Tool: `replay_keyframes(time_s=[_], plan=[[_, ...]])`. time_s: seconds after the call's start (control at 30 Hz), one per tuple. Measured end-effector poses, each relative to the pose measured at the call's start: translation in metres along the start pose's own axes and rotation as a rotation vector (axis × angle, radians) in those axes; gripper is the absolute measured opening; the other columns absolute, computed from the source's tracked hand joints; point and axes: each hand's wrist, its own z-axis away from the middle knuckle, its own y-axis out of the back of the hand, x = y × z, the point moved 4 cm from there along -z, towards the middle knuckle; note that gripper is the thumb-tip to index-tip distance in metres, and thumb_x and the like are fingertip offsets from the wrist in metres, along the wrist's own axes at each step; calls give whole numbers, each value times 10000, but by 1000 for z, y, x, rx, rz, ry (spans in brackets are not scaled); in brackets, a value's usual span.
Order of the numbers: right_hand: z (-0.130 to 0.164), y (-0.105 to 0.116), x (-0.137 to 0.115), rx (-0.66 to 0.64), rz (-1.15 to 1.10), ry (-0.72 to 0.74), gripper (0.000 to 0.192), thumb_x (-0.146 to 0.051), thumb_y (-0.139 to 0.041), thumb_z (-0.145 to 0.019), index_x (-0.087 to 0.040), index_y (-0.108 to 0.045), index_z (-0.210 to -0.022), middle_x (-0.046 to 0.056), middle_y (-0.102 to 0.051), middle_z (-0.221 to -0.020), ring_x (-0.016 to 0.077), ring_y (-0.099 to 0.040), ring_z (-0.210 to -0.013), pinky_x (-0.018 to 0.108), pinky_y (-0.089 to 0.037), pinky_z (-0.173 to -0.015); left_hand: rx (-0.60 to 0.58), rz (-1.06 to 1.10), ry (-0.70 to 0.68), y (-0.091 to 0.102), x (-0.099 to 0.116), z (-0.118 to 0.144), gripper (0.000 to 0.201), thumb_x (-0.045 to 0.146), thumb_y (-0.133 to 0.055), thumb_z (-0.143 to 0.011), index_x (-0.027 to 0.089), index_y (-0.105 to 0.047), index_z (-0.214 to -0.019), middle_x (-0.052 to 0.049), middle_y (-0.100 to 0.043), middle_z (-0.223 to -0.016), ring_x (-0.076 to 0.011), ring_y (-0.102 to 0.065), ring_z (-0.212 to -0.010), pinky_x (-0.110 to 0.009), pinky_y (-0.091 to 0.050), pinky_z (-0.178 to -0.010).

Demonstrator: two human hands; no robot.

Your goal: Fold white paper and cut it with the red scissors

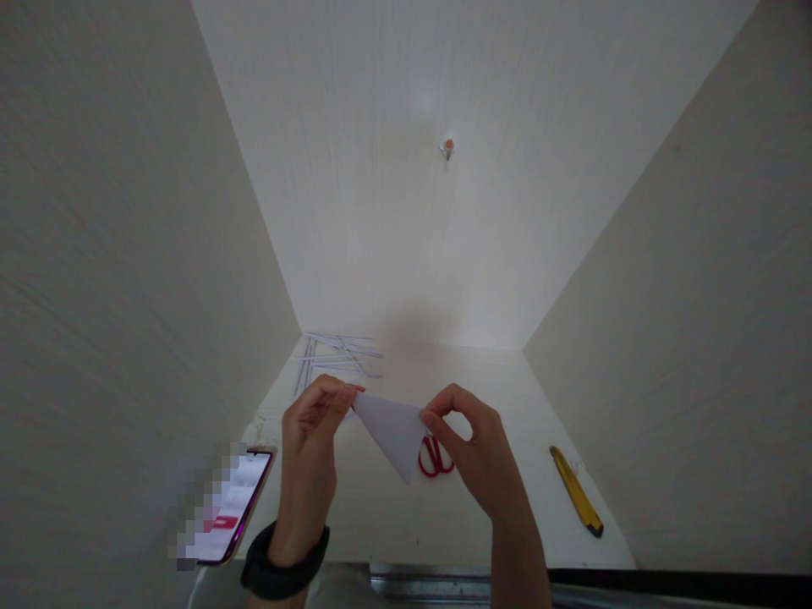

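A white piece of paper (394,430), triangular in outline, is stretched between my two hands above the table. My left hand (312,440), with a black band at the wrist, pinches its left corner between thumb and fingers. At the upper right corner, the thumb and index finger of my right hand (473,440) grip the paper. Its third corner points down toward me. Behind the paper and my right hand lies a pair of scissors (434,463); the red handles show, and the blades are mostly hidden.
Several thin white paper strips (339,359) lie loosely at the table's back left. A phone (236,507) with a lit screen rests at the left edge, and a yellow utility knife (576,492) at the right. White panels enclose three sides; a small hook (447,149) sits on the back one.
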Motion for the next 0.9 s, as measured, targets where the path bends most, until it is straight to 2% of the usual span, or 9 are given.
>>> replay_keyframes(time_s=[0.27,0.37,0.47,0.6,0.73,0.83,0.9], plan=[[-6,-5,19,58,-48,-41,130,-212,-588,-802,-185,-573,-675,1,-598,-680,165,-563,-697,288,-424,-684,-11,32,136,1,-25,-10,133,307,-677,-747,189,-714,-697,-8,-656,-708,-157,-561,-733,-250,-425,-709],[-6,-7,33,93,-114,-87,148,-246,-586,-803,-182,-565,-671,2,-587,-670,166,-553,-684,290,-419,-670,-69,57,200,-4,-34,-10,176,346,-672,-762,180,-730,-782,-31,-684,-770,-164,-574,-764,-266,-441,-740],[-3,-9,43,109,-185,-149,163,-281,-591,-799,-185,-559,-671,-4,-575,-654,163,-543,-666,275,-400,-623,-101,44,250,-8,-35,-6,111,288,-723,-716,180,-707,-737,-8,-665,-729,-144,-560,-728,-237,-440,-701],[2,-13,43,92,-236,-173,165,-285,-610,-785,-184,-566,-663,-11,-576,-641,154,-535,-646,257,-379,-583,-29,19,213,-6,-29,0,88,230,-717,-709,182,-668,-654,30,-613,-635,-112,-531,-656,-199,-424,-642],[5,-18,39,99,-257,-180,166,-284,-611,-784,-182,-566,-661,-14,-567,-638,142,-508,-621,242,-342,-536,28,-8,201,-5,-29,5,61,238,-711,-721,194,-688,-755,21,-645,-697,-122,-559,-680,-212,-445,-662],[7,-17,39,132,-297,-179,168,-293,-604,-791,-182,-562,-673,-16,-547,-638,142,-500,-630,242,-339,-540,-67,18,291,-11,-35,10,134,238,-728,-702,189,-692,-821,1,-670,-765,-143,-588,-745,-235,-461,-711],[6,-15,38,144,-310,-177,161,-290,-604,-792,-183,-560,-679,-16,-544,-645,143,-505,-644,246,-354,-562,-112,36,331,-13,-38,13,105,238,-734,-692,175,-671,-748,5,-654,-723,-141,-580,-728,-234,-458,-701]])
